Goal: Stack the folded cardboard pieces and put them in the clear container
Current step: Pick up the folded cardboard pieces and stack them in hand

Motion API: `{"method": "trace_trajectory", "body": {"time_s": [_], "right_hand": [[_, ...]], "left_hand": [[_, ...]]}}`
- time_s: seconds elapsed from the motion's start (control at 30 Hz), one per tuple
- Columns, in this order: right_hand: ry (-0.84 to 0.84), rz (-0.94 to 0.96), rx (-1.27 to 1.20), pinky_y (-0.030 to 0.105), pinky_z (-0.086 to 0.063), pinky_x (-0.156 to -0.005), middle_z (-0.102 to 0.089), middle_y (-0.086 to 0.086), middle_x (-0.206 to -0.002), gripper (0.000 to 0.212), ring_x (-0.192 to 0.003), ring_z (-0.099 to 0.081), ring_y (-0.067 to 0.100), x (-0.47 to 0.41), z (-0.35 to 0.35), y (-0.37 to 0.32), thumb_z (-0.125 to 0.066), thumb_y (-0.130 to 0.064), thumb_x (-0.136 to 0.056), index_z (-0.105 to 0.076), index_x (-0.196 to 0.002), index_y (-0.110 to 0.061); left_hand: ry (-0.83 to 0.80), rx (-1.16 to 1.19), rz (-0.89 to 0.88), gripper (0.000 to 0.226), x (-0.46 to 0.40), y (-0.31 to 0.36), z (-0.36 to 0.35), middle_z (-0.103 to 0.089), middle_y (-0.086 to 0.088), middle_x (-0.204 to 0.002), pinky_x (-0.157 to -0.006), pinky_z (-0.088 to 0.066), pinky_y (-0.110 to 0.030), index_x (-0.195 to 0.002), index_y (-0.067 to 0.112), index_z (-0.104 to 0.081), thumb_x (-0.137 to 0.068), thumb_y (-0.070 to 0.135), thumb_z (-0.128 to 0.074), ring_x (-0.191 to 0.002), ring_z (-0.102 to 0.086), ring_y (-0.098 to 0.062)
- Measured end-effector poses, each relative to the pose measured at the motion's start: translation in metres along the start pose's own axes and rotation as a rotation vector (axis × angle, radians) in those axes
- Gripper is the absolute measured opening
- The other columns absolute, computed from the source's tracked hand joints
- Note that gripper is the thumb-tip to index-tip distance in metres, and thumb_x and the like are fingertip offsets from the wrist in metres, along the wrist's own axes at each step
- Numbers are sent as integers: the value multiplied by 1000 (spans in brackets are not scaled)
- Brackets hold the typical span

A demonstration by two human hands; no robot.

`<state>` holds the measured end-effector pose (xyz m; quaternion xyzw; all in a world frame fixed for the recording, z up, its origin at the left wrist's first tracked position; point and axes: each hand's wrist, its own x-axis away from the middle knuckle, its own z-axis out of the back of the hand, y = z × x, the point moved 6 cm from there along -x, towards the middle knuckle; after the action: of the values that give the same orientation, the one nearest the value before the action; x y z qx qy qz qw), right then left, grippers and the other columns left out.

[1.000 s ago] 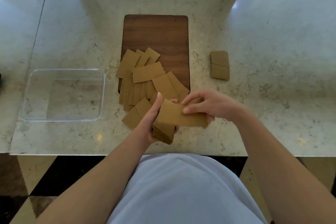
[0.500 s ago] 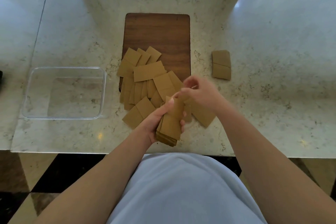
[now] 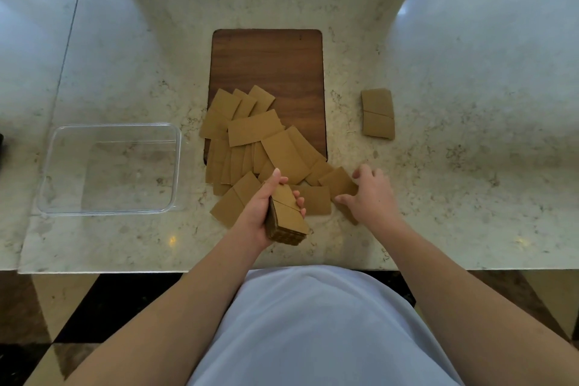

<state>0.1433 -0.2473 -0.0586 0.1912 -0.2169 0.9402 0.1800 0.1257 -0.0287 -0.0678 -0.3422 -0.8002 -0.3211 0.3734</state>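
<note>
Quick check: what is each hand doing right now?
Left hand: closed around the cardboard stack.
Right hand: open, fingers on a loose cardboard piece.

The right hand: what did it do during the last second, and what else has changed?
The right hand let go of the piece it was laying on the stack of brown folded cardboard pieces and moved right and down to a loose piece on the marble counter. The left hand still grips the stack. The clear plastic container stayed empty.
</note>
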Motion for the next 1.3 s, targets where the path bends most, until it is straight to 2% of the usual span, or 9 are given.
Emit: {"method": "trace_trajectory", "body": {"time_s": [0.1, 0.27, 0.53, 0.7, 0.83, 0.93, 1.03, 1.13, 1.3], "right_hand": [[56, 102, 14, 40, -46, -95, -49, 8, -115, 46, -113, -47, 29, 4, 3, 0, -83, -35, -85, -62, -122, -17], [42, 78, -22, 46, -42, -104, -49, 10, -131, 59, -126, -42, 31, 8, -3, 2, -80, -30, -88, -56, -142, -24], [82, 15, -74, 45, -37, -103, -53, 1, -119, 47, -121, -46, 26, 1, -6, 0, -85, -27, -81, -56, -118, -21], [2, -67, -205, 39, -45, -89, -56, -3, -101, 46, -95, -51, 21, 3, -10, 8, -84, -28, -84, -47, -109, -25], [-121, -88, -484, 31, -51, -76, -65, -12, -94, 19, -96, -66, 19, 8, -5, 12, -65, -30, -100, -67, -117, -23], [-122, -247, -710, 43, -58, -83, -74, 6, -102, 21, -92, -70, 27, 14, 8, 17, -56, -32, -104, -73, -104, -19], [-285, -377, -857, 32, -51, -57, -64, 9, -87, 38, -68, -63, 22, 27, 11, 9, -50, -40, -106, -64, -117, -7], [-526, -312, -883, 21, -31, -35, -54, 2, -65, 41, -39, -44, 10, 41, 7, -8, -43, -47, -108, -56, -113, -8], [-802, -94, -802, 18, -32, -40, -69, -1, -77, 22, -46, -48, 9, 57, 8, -34, -59, -33, -105, -60, -124, -23]], "left_hand": [[23, -24, -6, 33, 0, 1, -1, -65, -17, -85, -66, -61, -42, -109, 15, -58, -95, 41, -72, -71, -68, -30], [20, -38, -3, 31, 5, -1, -1, -66, -16, -85, -67, -61, -42, -109, 15, -59, -95, 39, -72, -71, -68, -30], [24, -71, -21, 25, 14, 6, -2, -64, -16, -89, -71, -58, -43, -108, 15, -60, -98, 36, -69, -76, -66, -29], [24, -93, -28, 25, 13, 2, -1, -65, -16, -89, -73, -57, -43, -109, 15, -60, -98, 36, -68, -75, -67, -29], [-11, -75, -17, 36, 12, -2, -5, -67, -16, -88, -70, -59, -42, -113, 15, -59, -95, 43, -71, -73, -68, -30], [-36, -67, -6, 43, 11, -2, -6, -66, -16, -88, -69, -59, -41, -114, 15, -58, -90, 46, -74, -72, -68, -29], [-53, -61, 9, 46, 11, -4, -2, -67, -17, -89, -68, -61, -40, -113, 14, -60, -88, 48, -76, -73, -68, -29], [-81, -50, 46, 46, 11, -7, -3, -68, -18, -89, -68, -61, -40, -111, 13, -63, -87, 51, -76, -73, -69, -28], [-131, -45, 93, 49, 9, -10, -6, -70, -18, -94, -68, -61, -40, -114, 15, -66, -86, 53, -77, -73, -69, -28]]}}
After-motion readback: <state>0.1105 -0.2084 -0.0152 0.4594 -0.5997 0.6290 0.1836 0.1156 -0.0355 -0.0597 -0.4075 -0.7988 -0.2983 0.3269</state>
